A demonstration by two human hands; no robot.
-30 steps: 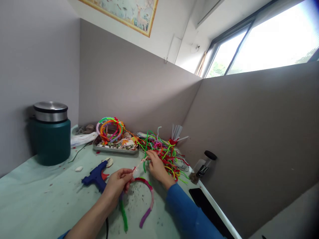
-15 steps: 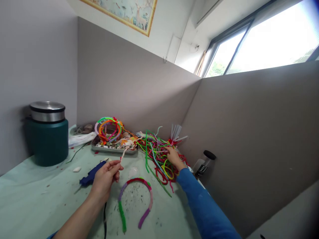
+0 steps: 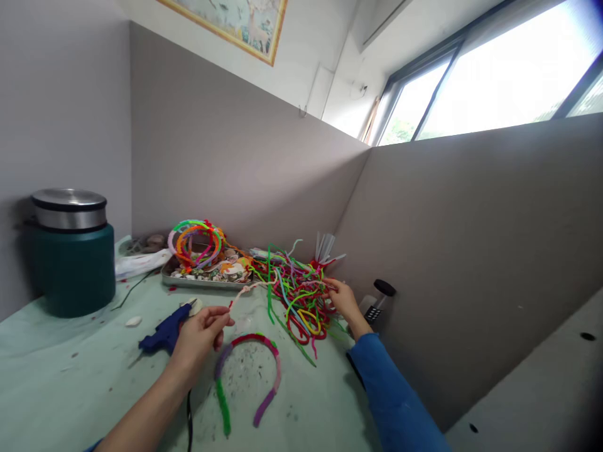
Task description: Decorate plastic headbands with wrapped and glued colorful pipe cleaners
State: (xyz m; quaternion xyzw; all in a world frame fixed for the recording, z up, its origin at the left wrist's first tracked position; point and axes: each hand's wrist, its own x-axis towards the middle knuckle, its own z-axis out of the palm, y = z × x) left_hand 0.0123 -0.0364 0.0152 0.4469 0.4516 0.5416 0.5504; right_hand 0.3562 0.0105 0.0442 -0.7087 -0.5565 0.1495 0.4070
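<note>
My left hand (image 3: 200,333) is closed in a pinch on a pale pink pipe cleaner (image 3: 241,292) with a small red tip, which stretches toward the pile. My right hand (image 3: 346,304) is at the right side of a tangled pile of colourful pipe cleaners (image 3: 301,307), its fingertips pinched on a strand there. Between and below the hands lies a headband (image 3: 257,338) wrapped in red, pink, purple and green fuzzy pipe cleaner, its open ends toward me. Beside the left hand rests a blue glue gun (image 3: 162,333), partly hidden behind that hand.
A metal tray (image 3: 207,284) holds shells, small pieces and finished colourful headbands (image 3: 195,245). At the left stands a dark green jar (image 3: 75,270) with a steel lid. A black-capped clear container (image 3: 379,301) is at the right. Grey partitions (image 3: 245,144) enclose the table.
My right hand has shifted toward the right of the pile, its pointing finger now drawn in to a pinch. The left hand keeps its pale pink pipe cleaner. The camera view has turned slightly right.
</note>
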